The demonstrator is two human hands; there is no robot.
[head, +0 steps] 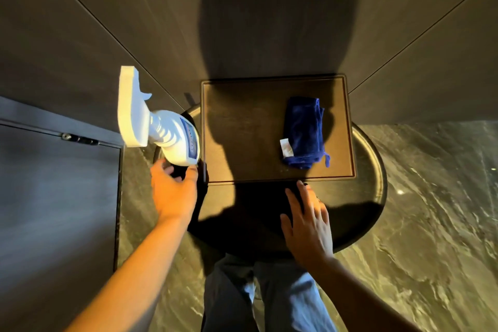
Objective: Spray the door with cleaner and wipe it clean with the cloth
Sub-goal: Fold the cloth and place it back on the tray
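A white spray bottle (164, 127) with a blue label stands at the left rim of a round black table (374, 178), its nozzle head toward the wall. My left hand (172, 191) holds it low down, fingers and thumb on either side of its base. A folded blue cloth (303, 132) with a white tag lies on the right half of a dark rectangular tray (242, 129) on the table. My right hand (307, 224) rests flat near the table's front edge, fingers spread, just below the tray and holding nothing. The dark grey door (54, 197) stands at the left.
A small metal fitting (78, 139) sits on the door's top frame. Dark wall panels (269, 21) rise behind the table. Polished marble floor (431, 210) surrounds it. My legs in blue jeans (269, 296) stand right against the table's front.
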